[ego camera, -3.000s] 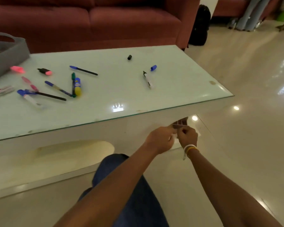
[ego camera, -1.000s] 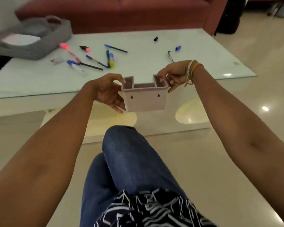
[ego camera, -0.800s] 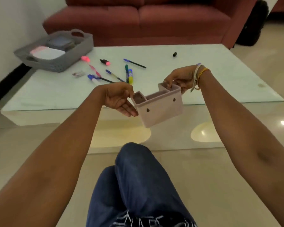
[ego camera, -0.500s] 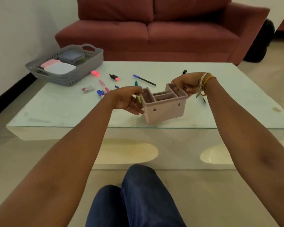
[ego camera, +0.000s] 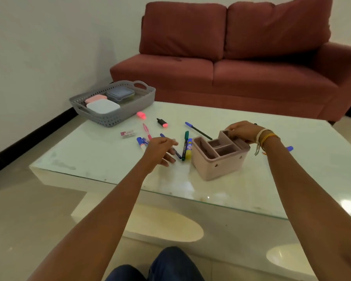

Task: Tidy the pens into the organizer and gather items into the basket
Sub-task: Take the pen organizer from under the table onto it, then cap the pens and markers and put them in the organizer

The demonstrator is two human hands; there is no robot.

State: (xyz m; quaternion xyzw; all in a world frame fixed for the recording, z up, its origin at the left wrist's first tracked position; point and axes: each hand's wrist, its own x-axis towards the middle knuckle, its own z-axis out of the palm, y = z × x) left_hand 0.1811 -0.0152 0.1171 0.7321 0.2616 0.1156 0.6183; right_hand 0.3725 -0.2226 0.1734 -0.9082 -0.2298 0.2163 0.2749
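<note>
A pink organizer [ego camera: 219,159] with several compartments stands upright on the glass table [ego camera: 101,159]. My right hand [ego camera: 241,131] grips its tall rear corner. My left hand [ego camera: 160,152] hovers just left of it with loosely curled fingers, holding nothing, over a scatter of pens. Among them are a green pen [ego camera: 185,144], a blue-and-yellow marker [ego camera: 189,150], a blue-capped pen [ego camera: 198,130], a pink pen [ego camera: 147,131] and a blue marker [ego camera: 140,141]. The grey basket [ego camera: 118,118] sits at the table's far left corner.
Inside the basket lie a white, a pink and a clear lidded box. Near it on the table are a pink highlighter [ego camera: 141,115], a black highlighter [ego camera: 162,122] and an eraser [ego camera: 127,133]. A blue cap [ego camera: 289,148] shows behind my right wrist. A red sofa [ego camera: 241,74] stands behind.
Both hands brought the organizer up from under the table and set it on the glass. My left hand has let go and moved left; the right hand still holds it.
</note>
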